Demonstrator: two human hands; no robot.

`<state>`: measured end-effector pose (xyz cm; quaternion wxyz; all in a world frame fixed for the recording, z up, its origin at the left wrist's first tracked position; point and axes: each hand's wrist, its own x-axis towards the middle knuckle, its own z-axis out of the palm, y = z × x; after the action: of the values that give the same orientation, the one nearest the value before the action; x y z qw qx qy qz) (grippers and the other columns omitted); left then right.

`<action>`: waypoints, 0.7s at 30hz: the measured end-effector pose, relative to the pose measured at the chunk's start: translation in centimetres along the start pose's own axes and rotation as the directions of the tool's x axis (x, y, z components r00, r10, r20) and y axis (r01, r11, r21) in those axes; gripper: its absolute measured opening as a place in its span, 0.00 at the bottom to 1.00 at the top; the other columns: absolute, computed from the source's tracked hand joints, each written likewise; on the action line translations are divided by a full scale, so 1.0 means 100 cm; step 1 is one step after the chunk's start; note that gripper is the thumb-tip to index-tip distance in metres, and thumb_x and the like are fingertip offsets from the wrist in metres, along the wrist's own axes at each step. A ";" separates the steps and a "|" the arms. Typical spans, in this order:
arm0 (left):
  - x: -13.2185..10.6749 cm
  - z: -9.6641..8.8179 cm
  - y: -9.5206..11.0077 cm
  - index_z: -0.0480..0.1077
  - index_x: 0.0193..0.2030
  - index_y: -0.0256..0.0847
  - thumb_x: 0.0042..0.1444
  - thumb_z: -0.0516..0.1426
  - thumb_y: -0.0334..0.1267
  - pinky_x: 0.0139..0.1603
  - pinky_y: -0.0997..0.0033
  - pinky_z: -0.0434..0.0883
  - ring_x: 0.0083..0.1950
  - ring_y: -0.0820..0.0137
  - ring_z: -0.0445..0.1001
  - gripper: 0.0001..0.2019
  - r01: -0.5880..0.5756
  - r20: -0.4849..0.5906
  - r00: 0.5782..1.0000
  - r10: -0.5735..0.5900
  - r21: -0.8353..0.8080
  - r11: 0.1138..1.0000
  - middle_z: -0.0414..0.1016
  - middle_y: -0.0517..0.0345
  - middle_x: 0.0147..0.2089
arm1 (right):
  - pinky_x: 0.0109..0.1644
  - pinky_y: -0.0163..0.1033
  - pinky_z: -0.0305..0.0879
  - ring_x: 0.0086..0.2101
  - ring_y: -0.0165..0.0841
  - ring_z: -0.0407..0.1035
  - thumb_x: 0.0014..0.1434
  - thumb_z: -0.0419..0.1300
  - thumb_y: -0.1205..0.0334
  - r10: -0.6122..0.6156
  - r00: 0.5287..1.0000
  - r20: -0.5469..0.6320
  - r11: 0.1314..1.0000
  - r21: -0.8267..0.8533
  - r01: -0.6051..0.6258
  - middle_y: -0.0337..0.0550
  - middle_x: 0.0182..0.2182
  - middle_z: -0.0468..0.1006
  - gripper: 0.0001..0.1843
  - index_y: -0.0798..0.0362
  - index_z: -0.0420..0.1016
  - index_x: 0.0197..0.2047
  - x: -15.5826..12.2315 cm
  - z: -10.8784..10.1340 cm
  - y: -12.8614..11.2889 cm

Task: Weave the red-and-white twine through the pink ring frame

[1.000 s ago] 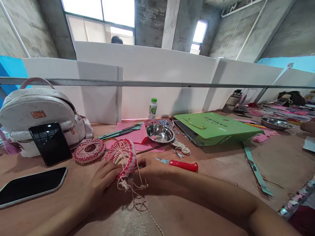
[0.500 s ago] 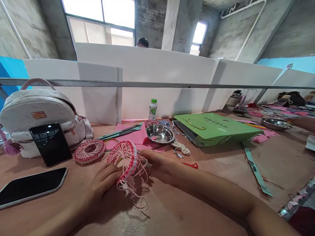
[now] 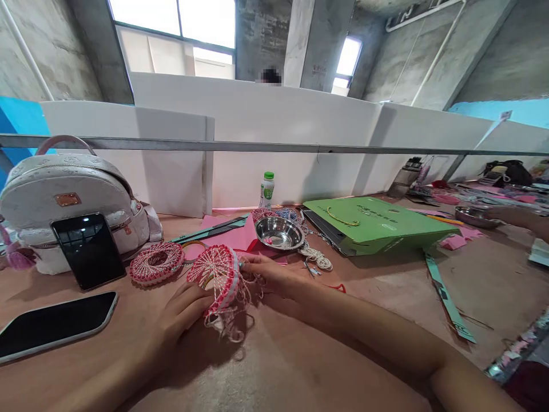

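Observation:
My left hand (image 3: 191,309) grips the lower left edge of a round red-and-white woven string ring (image 3: 225,283), holding it tilted above the table. Pale strings cross its face like spokes, and loose pink-white cord (image 3: 231,326) dangles beneath it. At the ring's right rim my right hand (image 3: 266,272) is closed, its fingertips pinched together with cord hanging by them; exactly what lies in the pinch is too small to make out. A second woven ring (image 3: 156,263) lies flat on the table to the left.
Behind the hands stand a steel bowl (image 3: 279,233) and a green-capped bottle (image 3: 266,190). A green paper bag (image 3: 381,223) lies to the right. Two phones, one flat (image 3: 58,326) and one propped (image 3: 88,252) on a white backpack (image 3: 77,183), are at left. A co-worker's hand (image 3: 514,216) shows far right.
My right hand has risen slightly at the ring's rim, and the loose cord below has swung and bunched up. My left hand keeps its hold. The person behind the partition has shifted right.

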<state>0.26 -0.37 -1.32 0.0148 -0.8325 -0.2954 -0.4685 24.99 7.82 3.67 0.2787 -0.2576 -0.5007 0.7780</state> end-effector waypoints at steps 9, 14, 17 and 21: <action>0.005 -0.003 0.003 0.71 0.53 0.41 0.67 0.56 0.33 0.47 0.66 0.72 0.45 0.65 0.73 0.10 -0.026 -0.004 1.000 0.026 0.009 1.000 0.77 0.51 0.43 | 0.25 0.28 0.57 0.19 0.23 0.56 0.67 0.59 0.63 0.209 0.978 -0.011 0.925 0.326 -0.194 0.31 0.21 0.63 0.12 0.54 0.67 0.31 0.011 -0.007 -0.004; 0.001 -0.002 -0.001 0.72 0.52 0.41 0.68 0.54 0.32 0.46 0.67 0.72 0.45 0.65 0.72 0.09 0.013 0.010 1.000 -0.013 0.006 1.000 0.76 0.51 0.44 | 0.42 0.35 0.67 0.32 0.28 0.69 0.56 0.72 0.55 0.123 0.989 0.077 0.991 0.036 -0.126 0.37 0.33 0.76 0.15 0.54 0.76 0.41 0.002 0.003 0.000; 0.000 0.000 -0.001 0.73 0.50 0.42 0.68 0.52 0.32 0.46 0.66 0.72 0.45 0.65 0.73 0.09 0.049 -0.028 0.998 -0.049 0.005 0.999 0.77 0.51 0.43 | 0.40 0.34 0.63 0.31 0.28 0.67 0.53 0.73 0.50 0.161 0.957 0.242 0.944 -0.320 -0.078 0.37 0.29 0.76 0.18 0.57 0.78 0.33 0.006 0.001 0.003; 0.003 0.000 0.003 0.73 0.49 0.42 0.67 0.54 0.32 0.42 0.68 0.72 0.42 0.66 0.73 0.09 0.106 -0.041 0.994 -0.106 -0.009 0.994 0.76 0.53 0.41 | 0.35 0.32 0.60 0.27 0.25 0.63 0.54 0.72 0.51 0.187 0.957 0.220 0.882 -0.468 -0.065 0.35 0.26 0.74 0.16 0.56 0.78 0.30 0.018 -0.003 0.006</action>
<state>0.52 -0.46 -1.08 -0.0066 -0.8058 -0.3372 -0.4868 23.79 9.08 2.78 0.0911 -0.2440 -0.6832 0.6823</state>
